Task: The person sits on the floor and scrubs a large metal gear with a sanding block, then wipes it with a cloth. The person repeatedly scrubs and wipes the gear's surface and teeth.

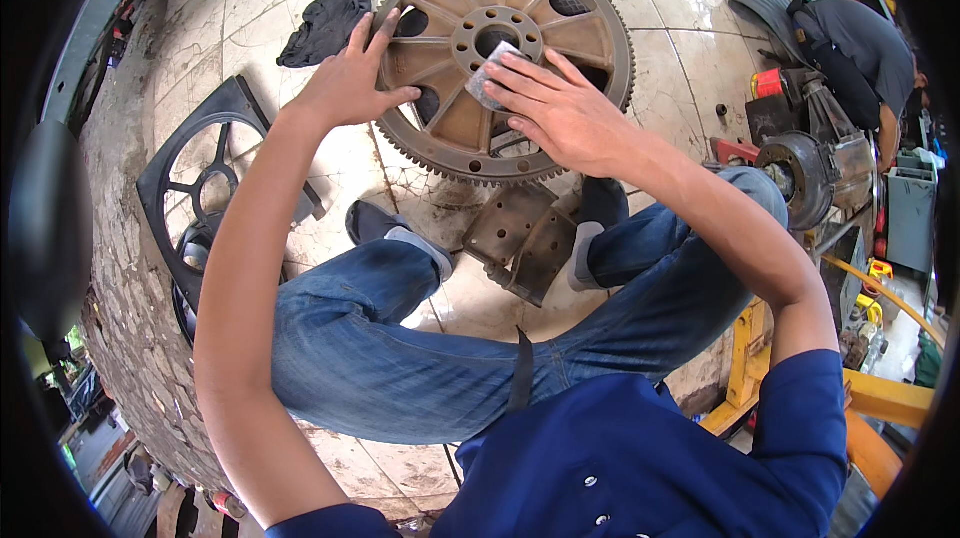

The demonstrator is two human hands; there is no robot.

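In front of me is a big toothed metal flywheel (420,153), brown and rusty between its spokes, with a ring of bolt holes round its centre bore. My left hand (352,78) rests on its left rim with the fingers spread. Under the fingers of my right hand (565,108) is a grey sanding pad (488,78), pressed flat against the flywheel just below the hub. The palm side of that hand is hidden. Between my feet, a rusty metal bracket (525,238) with holes lies below the wheel's near edge.
A black cloth (325,28) lies left of the flywheel, and a black fan shroud (165,173) on the floor nearer me. At right, another person (865,48) bends beside a large gearbox-like part (800,178) and a red can (767,84). A yellow frame (745,363) stands by my right side.
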